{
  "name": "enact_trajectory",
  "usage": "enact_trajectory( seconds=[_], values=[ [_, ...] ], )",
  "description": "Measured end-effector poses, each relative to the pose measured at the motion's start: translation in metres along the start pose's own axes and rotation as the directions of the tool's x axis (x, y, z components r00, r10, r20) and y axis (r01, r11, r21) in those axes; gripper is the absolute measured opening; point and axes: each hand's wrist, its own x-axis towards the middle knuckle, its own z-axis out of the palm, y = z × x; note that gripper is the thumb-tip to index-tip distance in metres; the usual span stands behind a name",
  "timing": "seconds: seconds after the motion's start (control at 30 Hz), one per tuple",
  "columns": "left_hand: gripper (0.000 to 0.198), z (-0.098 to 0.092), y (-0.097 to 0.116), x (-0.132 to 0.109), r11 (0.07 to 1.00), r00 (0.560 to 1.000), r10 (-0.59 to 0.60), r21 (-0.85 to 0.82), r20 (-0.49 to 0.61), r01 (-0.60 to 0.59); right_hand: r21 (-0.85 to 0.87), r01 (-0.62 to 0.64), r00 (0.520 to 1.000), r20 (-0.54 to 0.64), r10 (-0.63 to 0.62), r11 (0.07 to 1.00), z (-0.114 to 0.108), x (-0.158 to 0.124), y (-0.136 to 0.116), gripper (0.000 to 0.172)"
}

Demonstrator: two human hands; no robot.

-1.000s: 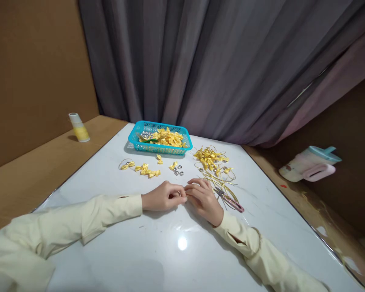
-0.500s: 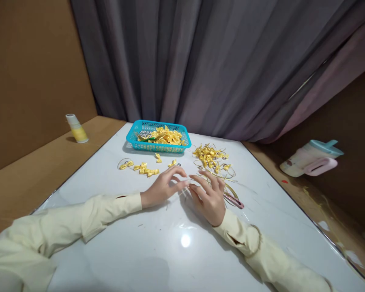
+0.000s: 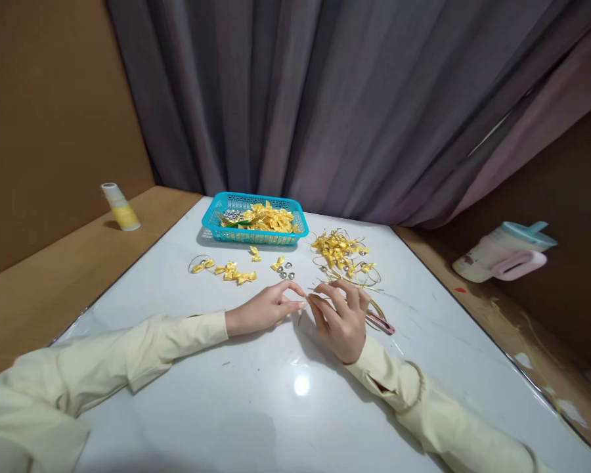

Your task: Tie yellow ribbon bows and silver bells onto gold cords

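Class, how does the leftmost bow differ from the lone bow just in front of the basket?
A thin loop lies at the leftmost bow; the lone bow shows none. The leftmost bow lies nearly crosswise; the lone bow points more toward the basket. Both are yellow.

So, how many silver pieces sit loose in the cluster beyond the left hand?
4 silver pieces: two farther away, two nearer the left hand, all beside a yellow bow; that hand may hide more.

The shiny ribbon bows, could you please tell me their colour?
The shiny ribbon bows are yellow, best seen in the head view.
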Motion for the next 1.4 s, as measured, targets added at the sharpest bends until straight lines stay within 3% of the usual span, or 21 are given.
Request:
enact_trajectory(
  seconds=[0.2,0.4,0.57,0.67,0.83,1.0,1.23,1.4],
  values=[
    [0.026,-0.002,-0.002,0.003,0.997,0.998,-0.067,-0.046,0.013,0.067,-0.005,0.063,0.998,0.012,-0.063,0.998,0.000,-0.001,0.004,0.009],
    [0.021,-0.001,0.003,0.002,0.899,0.984,-0.161,-0.401,0.072,0.177,0.084,0.101,0.992,0.069,-0.107,0.991,-0.001,-0.001,0.006,0.016],
    [0.017,0.004,0.003,0.000,0.833,0.978,-0.209,-0.526,-0.010,0.173,0.179,0.129,0.980,0.125,-0.153,0.975,-0.001,-0.005,0.007,0.023],
    [0.023,0.007,0.006,-0.001,0.900,0.980,-0.174,-0.419,-0.094,0.120,0.212,0.054,0.978,0.186,-0.094,0.976,0.000,-0.009,0.005,0.020],
    [0.026,0.008,0.007,-0.002,0.995,0.964,-0.032,-0.097,-0.263,0.007,0.320,-0.102,0.956,0.295,0.003,0.942,0.002,-0.011,0.002,0.019],
    [0.028,0.005,0.002,-0.001,0.999,0.962,-0.003,-0.035,-0.274,-0.007,0.344,-0.184,0.937,0.345,0.058,0.921,0.002,-0.008,0.002,0.020],
    [0.030,0.007,0.000,-0.003,1.000,0.971,0.023,0.014,-0.239,-0.020,0.343,-0.174,0.923,0.383,0.031,0.923,0.002,-0.007,0.001,0.018],
    [0.035,0.005,-0.002,-0.005,0.993,0.982,0.077,0.098,-0.173,-0.060,0.297,-0.256,0.867,0.492,0.082,0.920,0.004,-0.006,0.000,0.018]
  ],
)
